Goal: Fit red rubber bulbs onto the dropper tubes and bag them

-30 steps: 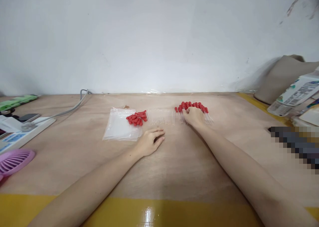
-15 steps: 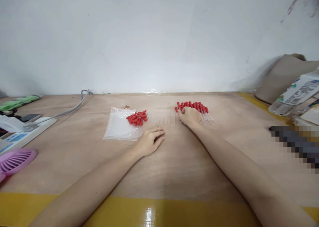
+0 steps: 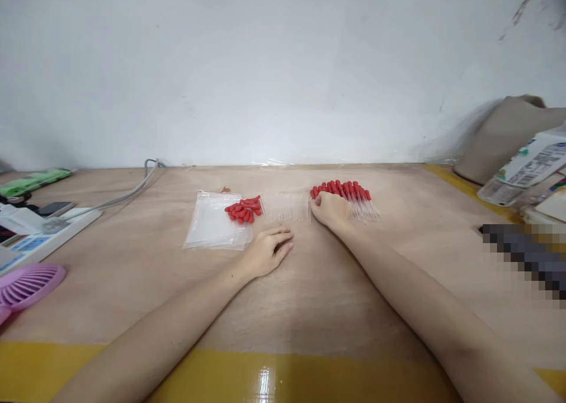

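Observation:
My left hand lies on the tabletop, open, its fingers a little curved and the thumb apart, with nothing in it. Just beyond it is a row of thin clear tubes. A pile of red rubber bulbs sits to the left, partly on clear plastic bags. My right hand is closed, its fingertips pinched at the right end of the tube row; what is between them is hidden. Behind and right of it lie several droppers with red bulbs and clear stems, side by side.
At left stand a white power strip with a grey cable and a pink fan. On the right are a grey-beige container, a white printed pack and a blurred dark object. A white wall closes the back.
My right hand has shifted slightly left and toward me, to the end of the clear tube row. More of the dropper stems shows behind it. My left hand stays put.

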`<state>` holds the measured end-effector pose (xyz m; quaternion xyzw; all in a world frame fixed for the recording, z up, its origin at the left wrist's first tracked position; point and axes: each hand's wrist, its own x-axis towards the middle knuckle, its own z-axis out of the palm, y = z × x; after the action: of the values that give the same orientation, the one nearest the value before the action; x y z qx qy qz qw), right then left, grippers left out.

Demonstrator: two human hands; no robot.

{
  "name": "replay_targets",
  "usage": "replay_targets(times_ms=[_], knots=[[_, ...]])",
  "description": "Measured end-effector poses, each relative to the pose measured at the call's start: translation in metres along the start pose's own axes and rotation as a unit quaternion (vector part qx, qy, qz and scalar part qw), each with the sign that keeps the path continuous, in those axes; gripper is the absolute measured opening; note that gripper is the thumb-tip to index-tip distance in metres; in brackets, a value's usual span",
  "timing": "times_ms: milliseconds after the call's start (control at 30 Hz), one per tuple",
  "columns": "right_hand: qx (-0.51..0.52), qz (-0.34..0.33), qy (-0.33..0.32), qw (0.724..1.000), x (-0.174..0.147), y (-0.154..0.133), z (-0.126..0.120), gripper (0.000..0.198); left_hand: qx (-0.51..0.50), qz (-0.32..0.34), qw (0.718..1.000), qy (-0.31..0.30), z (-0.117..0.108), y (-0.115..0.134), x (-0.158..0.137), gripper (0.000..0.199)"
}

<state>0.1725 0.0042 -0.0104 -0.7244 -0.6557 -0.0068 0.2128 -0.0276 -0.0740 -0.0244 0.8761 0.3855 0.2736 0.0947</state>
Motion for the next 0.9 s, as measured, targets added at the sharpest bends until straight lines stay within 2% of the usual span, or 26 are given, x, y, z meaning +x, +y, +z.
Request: replay_targets(times_ms=[233, 367, 567, 667, 800, 867, 900], knots=[[0.032, -0.025, 0.005, 0.999, -0.019, 0.001, 0.003, 0.024, -0.001, 0.000, 1.000, 0.001, -0.001, 0.001, -0.001, 0.030], [0.097, -0.089, 0.023, 0.991, -0.041, 0.012, 0.000, 0.019, -0.003, -0.003, 1.000, -0.002, -0.002, 0.002, -0.001, 0.029], [0.206, -0.212, 0.016, 0.955, -0.073, 0.038, -0.009, 0.015, 0.019, 0.017, 1.000, 0.011, -0.002, 0.002, -0.003, 0.027], [0.242, -0.202, 0.009, 0.949, -0.078, 0.049, -0.009, 0.023, 0.098, 0.003, 0.993, 0.071, -0.007, -0.003, -0.001, 0.021], [0.284, -0.152, -0.052, 0.945, -0.076, 0.054, -0.005, 0.029, 0.232, -0.075, 0.956, 0.163, -0.030, -0.024, 0.009, 0.018], [0.296, -0.144, -0.082, 0.941, -0.074, 0.054, -0.004, 0.030, 0.268, -0.112, 0.940, 0.181, -0.045, -0.038, 0.016, 0.019], [0.300, -0.145, -0.093, 0.938, -0.073, 0.053, -0.004, 0.030, 0.274, -0.122, 0.938, 0.171, -0.053, -0.044, 0.020, 0.019]])
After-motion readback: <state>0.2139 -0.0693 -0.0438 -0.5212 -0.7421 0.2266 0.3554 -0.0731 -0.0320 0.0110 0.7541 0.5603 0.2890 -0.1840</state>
